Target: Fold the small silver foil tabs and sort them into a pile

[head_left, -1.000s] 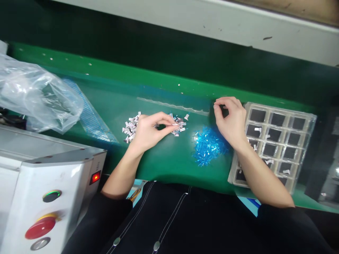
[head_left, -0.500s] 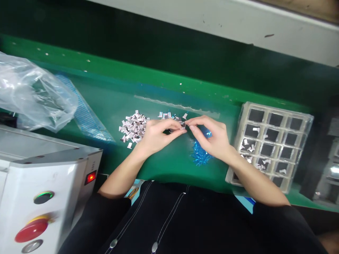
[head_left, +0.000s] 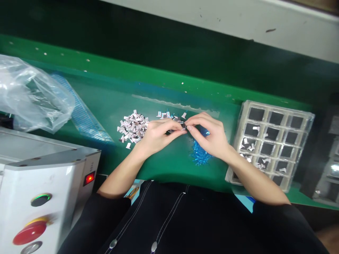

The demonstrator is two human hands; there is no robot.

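- Because it carries everything here, the green bench (head_left: 164,165) comes first; the work sits at its near edge, probably so both forearms can rest on it.
- A white machine housing (head_left: 47,169) stands at the left, with a red mushroom button (head_left: 30,233), a green-lit button (head_left: 40,200) and a glowing red switch (head_left: 89,178). No lettering on it can be read.
- A crumpled clear bag (head_left: 31,91) lies behind it, well away from the hands.
- A compartment tray (head_left: 275,141) sits at the right, a few silver bits in its cells, near the right forearm.
- The left hand (head_left: 156,135) and right hand (head_left: 212,135) meet fingertip to fingertip, each pinched tight with thumb and forefinger.
- A pile of silver pieces (head_left: 132,127) lies just beside the left hand, within easy reach.
- A heap of blue scraps (head_left: 200,155) lies partly under the right hand.
- One small silver piece (head_left: 183,126) is held between both pinches, just above the bench.
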